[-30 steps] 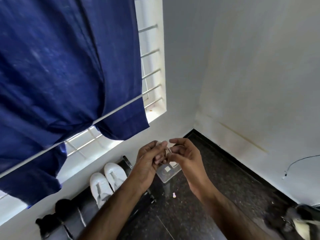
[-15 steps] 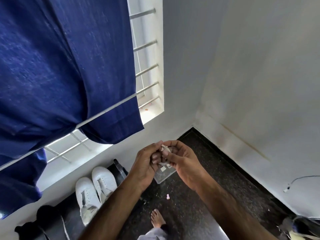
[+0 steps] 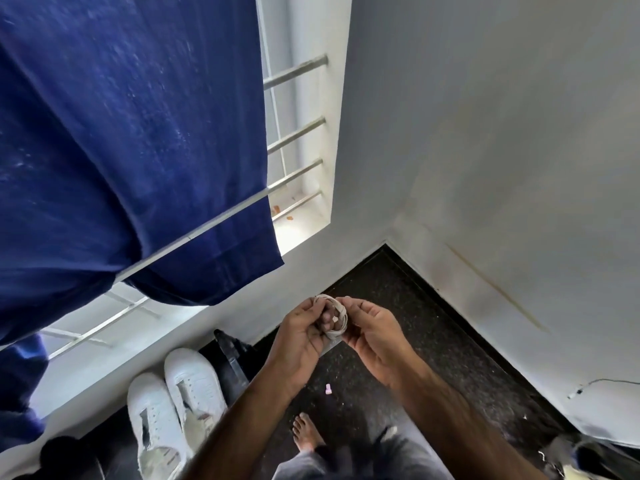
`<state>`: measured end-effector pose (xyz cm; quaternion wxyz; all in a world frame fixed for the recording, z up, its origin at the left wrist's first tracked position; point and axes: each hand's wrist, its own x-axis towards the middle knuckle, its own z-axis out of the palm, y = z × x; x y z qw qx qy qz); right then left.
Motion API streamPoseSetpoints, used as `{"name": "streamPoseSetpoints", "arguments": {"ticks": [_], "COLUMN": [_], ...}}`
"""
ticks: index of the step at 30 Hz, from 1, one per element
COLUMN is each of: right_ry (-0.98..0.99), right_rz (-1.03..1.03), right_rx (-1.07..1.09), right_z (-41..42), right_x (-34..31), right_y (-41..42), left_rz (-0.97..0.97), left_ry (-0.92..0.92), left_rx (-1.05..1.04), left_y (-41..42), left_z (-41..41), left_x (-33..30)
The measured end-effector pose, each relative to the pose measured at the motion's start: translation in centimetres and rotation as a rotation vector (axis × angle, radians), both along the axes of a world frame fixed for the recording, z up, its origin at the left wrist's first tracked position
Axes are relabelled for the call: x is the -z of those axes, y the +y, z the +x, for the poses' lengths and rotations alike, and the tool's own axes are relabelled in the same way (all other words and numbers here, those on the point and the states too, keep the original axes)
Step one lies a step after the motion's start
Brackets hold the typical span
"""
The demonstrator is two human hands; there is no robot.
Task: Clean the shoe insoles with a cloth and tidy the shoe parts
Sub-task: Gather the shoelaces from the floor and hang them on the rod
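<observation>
The person holds a coiled white shoelace (image 3: 333,315) in front of the body, above the dark speckled floor (image 3: 415,341). The left hand (image 3: 300,332) has its fingers curled, with the lace looped around them. The right hand (image 3: 372,329) pinches the coil's right edge between thumb and curled fingers. Down to the left, a pair of white shoes (image 3: 176,403) stands side by side against the wall. A small pink piece (image 3: 328,389) lies on the floor below the hands. A blue curtain (image 3: 121,133) hangs at the upper left.
</observation>
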<state>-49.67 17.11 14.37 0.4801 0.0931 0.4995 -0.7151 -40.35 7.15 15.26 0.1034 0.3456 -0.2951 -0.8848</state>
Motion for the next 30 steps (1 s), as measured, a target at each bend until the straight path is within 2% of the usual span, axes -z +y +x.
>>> {"name": "streamPoseSetpoints", "arguments": {"ticks": [4, 8, 16, 21, 25, 30], "right_ry": [-0.028, 0.057, -0.022, 0.01, 0.076, 0.103], "right_rz": [-0.024, 0.063, 0.217, 0.281, 0.357, 0.423], "right_rx": [-0.148, -0.276, -0.479, -0.582, -0.567, -0.588], "right_z": [-2.9, -6.5, -15.5, -18.4, -19.0, -17.0], "right_x": [1.9, 6.4, 19.2, 26.2, 34.5, 49.2], "right_y": [0.0, 0.0, -0.2, -1.5, -3.5, -5.6], "left_rz": [-0.054, -0.062, -0.186, -0.288, -0.416, -0.595], "left_ry": [-0.072, -0.153, -0.482, -0.602, -0.719, -0.854], "left_rx": [-0.007, 0.001, -0.012, -0.079, -0.009, 0.19], "left_y": [-0.5, -0.2, 1.0, 0.2, -0.9, -2.3], "left_z": [-2.5, -5.4, -11.8, -13.8, -14.0, -12.8], "left_x": [2.3, 5.9, 17.6, 25.7, 33.9, 47.9]}}
